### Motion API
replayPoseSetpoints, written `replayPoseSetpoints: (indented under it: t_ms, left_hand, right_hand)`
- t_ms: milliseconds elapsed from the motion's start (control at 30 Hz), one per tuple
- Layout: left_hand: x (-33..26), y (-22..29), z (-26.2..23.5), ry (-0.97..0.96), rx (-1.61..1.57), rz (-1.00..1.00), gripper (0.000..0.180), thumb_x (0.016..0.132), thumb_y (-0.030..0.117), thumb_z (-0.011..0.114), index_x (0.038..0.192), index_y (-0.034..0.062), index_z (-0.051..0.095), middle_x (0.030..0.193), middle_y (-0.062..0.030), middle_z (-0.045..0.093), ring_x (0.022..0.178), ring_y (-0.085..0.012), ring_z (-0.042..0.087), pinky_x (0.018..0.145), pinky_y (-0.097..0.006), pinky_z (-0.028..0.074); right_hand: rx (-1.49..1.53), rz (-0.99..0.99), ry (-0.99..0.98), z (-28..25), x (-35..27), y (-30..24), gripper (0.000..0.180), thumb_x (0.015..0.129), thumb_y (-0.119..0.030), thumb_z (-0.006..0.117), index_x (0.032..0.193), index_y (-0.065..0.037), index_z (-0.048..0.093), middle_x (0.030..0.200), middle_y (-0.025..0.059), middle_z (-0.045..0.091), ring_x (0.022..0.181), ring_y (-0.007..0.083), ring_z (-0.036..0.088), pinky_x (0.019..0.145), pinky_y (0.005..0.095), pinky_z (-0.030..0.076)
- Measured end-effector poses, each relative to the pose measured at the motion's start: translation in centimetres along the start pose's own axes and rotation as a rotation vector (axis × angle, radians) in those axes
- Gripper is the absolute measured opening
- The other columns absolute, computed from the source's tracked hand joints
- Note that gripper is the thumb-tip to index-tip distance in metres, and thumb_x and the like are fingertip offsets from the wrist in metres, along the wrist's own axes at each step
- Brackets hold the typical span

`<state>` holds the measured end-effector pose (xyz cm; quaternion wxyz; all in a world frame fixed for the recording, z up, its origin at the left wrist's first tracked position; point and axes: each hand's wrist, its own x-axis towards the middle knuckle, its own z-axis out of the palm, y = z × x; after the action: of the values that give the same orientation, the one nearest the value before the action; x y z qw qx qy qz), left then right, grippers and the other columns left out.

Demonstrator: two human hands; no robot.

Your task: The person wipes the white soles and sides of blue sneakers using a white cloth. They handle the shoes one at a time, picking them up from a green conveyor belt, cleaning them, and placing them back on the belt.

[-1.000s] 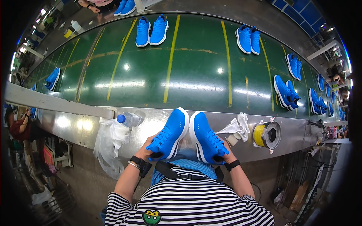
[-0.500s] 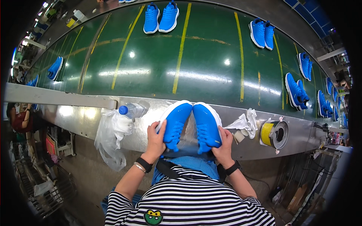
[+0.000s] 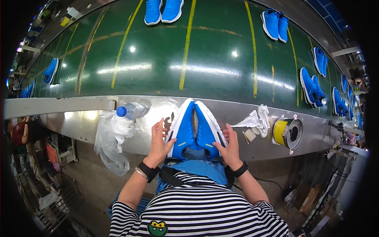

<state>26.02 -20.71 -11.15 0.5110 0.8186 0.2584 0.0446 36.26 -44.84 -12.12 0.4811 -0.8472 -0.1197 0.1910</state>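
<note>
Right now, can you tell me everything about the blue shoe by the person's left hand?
This blue shoe looks like smooth fabric, with a thick white sole and a small pale marking near the heel. It's tilted, its sole toward the left, toe pointing away from the person and opening toward them. The left hand's thumb touches it near the heel. Its matching shoe sits close beside it. I can't tell whether it rests on the metal ledge.
</note>
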Motion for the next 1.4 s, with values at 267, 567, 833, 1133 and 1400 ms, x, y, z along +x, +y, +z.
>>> replayPoseSetpoints:
  t_ms: [267, 567, 833, 1133, 1400]
  left_hand:
    - [0.5, -4.3, 0.2, -0.299, 0.013, -0.136, 0.058, 0.084, 0.037, 0.052, 0.128, 0.0024, 0.037, 0.117, -0.0222, 0.048, 0.11, -0.0308, 0.045, 0.093, -0.036, 0.034]
    - [2.5, -5.4, -0.2, -0.394, -0.176, -0.191, 0.056, 0.093, 0.042, 0.029, 0.126, -0.0018, 0.039, 0.115, -0.0216, 0.051, 0.108, -0.0285, 0.048, 0.095, -0.031, 0.033]
    - [5.2, -1.6, -2.7, -0.351, -0.437, -0.439, 0.071, 0.09, 0.054, 0.026, 0.122, -0.0075, 0.039, 0.116, -0.0167, 0.051, 0.101, -0.0183, 0.052, 0.088, -0.028, 0.041]
    - [5.8, -1.2, -2.4, -0.243, -0.416, -0.45, 0.073, 0.089, 0.056, 0.023, 0.119, -0.0077, 0.044, 0.111, -0.0169, 0.054, 0.099, -0.0195, 0.052, 0.087, -0.029, 0.041]
    - [5.7, -2.5, -1.6, -0.236, -0.568, -0.456, 0.072, 0.089, 0.055, 0.026, 0.123, -0.0077, 0.039, 0.118, -0.0178, 0.05, 0.107, -0.0209, 0.048, 0.091, -0.029, 0.037]
  right_hand:
    - [0.247, 0.148, -0.284, -1.1, 1.9, 3.1, 0.053, 0.082, -0.024, 0.06, 0.127, -0.005, 0.039, 0.119, 0.0109, 0.049, 0.108, 0.019, 0.049, 0.091, 0.0316, 0.038]
    - [0.463, 0.277, -0.407, -1.0, 3.4, 2.8, 0.049, 0.087, -0.029, 0.052, 0.126, -0.003, 0.04, 0.114, 0.0084, 0.052, 0.102, 0.014, 0.049, 0.089, 0.0262, 0.038]
    - [0.752, 0.499, -0.356, -1.3, 4.7, 2.0, 0.043, 0.091, -0.033, 0.044, 0.117, 0.001, 0.048, 0.106, 0.006, 0.057, 0.092, 0.0099, 0.053, 0.081, 0.0233, 0.043]
    - [0.792, 0.466, -0.211, -1.5, 4.1, 2.1, 0.052, 0.09, -0.041, 0.042, 0.115, 0.004, 0.046, 0.102, 0.0117, 0.059, 0.085, 0.0161, 0.06, 0.075, 0.0281, 0.049]
    - [0.893, 0.453, -0.189, -1.4, 4.0, 1.5, 0.052, 0.09, -0.041, 0.042, 0.115, 0.003, 0.046, 0.103, 0.0126, 0.059, 0.084, 0.0179, 0.061, 0.074, 0.0291, 0.051]
